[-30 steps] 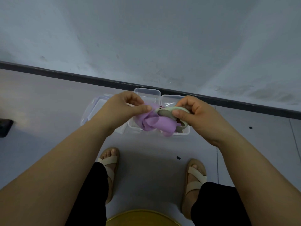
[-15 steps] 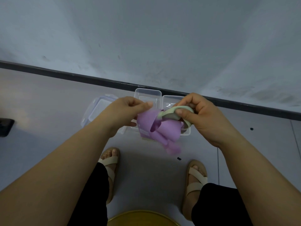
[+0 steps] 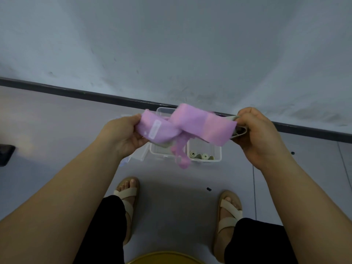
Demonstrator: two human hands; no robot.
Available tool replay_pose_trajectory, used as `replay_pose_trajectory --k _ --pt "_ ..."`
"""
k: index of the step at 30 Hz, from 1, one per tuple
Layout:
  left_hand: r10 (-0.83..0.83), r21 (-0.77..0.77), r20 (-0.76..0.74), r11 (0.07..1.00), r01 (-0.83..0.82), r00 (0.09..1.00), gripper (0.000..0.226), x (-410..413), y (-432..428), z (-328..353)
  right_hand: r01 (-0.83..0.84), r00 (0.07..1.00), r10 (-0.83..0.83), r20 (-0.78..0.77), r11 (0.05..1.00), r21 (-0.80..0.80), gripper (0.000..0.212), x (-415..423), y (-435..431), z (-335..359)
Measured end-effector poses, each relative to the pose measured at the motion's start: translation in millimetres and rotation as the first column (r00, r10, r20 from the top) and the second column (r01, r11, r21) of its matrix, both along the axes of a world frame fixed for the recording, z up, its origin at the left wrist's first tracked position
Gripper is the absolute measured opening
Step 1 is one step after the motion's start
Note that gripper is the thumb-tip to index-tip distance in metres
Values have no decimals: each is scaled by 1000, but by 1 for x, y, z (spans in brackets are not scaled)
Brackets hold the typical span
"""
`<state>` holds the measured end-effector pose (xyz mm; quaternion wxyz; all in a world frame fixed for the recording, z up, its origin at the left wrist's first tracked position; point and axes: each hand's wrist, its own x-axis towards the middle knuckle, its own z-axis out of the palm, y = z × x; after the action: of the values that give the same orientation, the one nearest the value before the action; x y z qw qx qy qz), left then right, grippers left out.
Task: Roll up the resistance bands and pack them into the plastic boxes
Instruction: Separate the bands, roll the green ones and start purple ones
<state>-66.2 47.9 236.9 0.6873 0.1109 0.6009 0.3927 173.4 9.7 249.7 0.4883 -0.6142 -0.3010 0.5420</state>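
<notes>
head view: i hold a twisted purple band (image 3: 190,123) over the floor (image 3: 57,122).
left hand (image 3: 122,134) pinches one end; right hand (image 3: 256,134) grips the other plus a green band (image 3: 241,131).

Purple resistance band (image 3: 190,124), pale green band (image 3: 239,130), clear plastic boxes (image 3: 217,155), beige sandals (image 3: 126,195)

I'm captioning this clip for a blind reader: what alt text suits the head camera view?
A left hand and a right hand hold a twisted purple band between them above clear plastic boxes on the floor; the right hand also grips a pale green band. One box holds rolled green bands.
</notes>
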Motion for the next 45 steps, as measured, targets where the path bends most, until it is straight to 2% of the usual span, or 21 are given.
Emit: replay_pose_trajectory --k 2,3,4,5,7,10,11,13,14,19,22,24,26,29,30,33,35,37,40,43,45 --pt "-34 -27 46 999 35 998 24 0 1 1 35 999 -36 -31 999 -31 28 -2 0 -2" --pt "-63 -29 -5 998 63 998 23 2 0 1 51 998 -52 -28 998 -45 27 -3 0 -3" --pt "-125 -16 -153 992 124 980 20 3 -1 1 72 997 -73 -20 996 -57 26 -4 0 -4" --pt "-229 0 -354 970 245 907 19 5 -4 1 96 995 -97 -6 993 -64 25 -5 0 -5" --pt "-410 19 -643 836 549 646 24 9 -11 1 110 991 -106 83 993 -52 22 -6 -1 -7" --pt "-568 -21 -720 592 806 398 35 10 -16 -1 34 969 -28 246 999 -21 15 -8 -2 -10" --pt "-608 -89 -746 494 865 271 33 11 -18 -2 20 964 -14 266 1000 -20 13 -8 -2 -11" --pt "-661 -219 -748 321 921 53 26 9 -19 -6 18 961 -12 277 1000 -21 12 -8 -1 -14" --pt "-689 -244 -724 272 931 12 22 9 -19 -8 26 959 -19 282 999 -22 13 -7 -1 -16" --pt "-713 -246 -701 235 940 -5 20 8 -21 -11 134 973 -121 199 989 -56 23 -5 2 -16" --pt "-713 -114 -670 374 920 207 16 5 -21 -9 -17 948 78 308 980 -198 21 -2 1 -14" --pt "-714 -4 -608 442 897 348 19 2 -19 -9 -214 791 353 500 925 -315 21 -1 -4 -18" --pt "-710 72 -555 478 875 433 21 0 -19 -9 -337 606 516 606 856 -391 19 -3 -7 -23" --pt "-705 134 -481 528 839 521 21 2 -20 -5 -437 502 616 607 786 -436 12 -7 -11 -26" --pt "-708 138 -481 521 843 517 22 4 -21 -5 -444 519 614 595 788 -426 13 -8 -11 -26" --pt "-721 139 -504 476 868 476 25 7 -22 0 -401 735 503 455 863 -307 18 -13 -7 -25" --pt "-724 153 -502 464 873 473 26 8 -23 1 -422 803 471 364 882 -211 16 -16 -7 -20" --pt "-724 176 -497 456 872 479 27 9 -24 2 -553 764 574 294 818 -159 15 -20 -13 -12" --pt "-718 219 -450 487 846 530 32 10 -25 3 -704 623 709 330 692 -158 39 -27 -19 -7" --pt "-690 218 -482 502 837 540 41 10 -23 2 -678 648 666 370 726 -119 10 -31 -20 -7" --pt "-635 138 -619 492 860 462 32 8 -20 0 -656 656 654 378 741 -142 15 -29 -19 -2"
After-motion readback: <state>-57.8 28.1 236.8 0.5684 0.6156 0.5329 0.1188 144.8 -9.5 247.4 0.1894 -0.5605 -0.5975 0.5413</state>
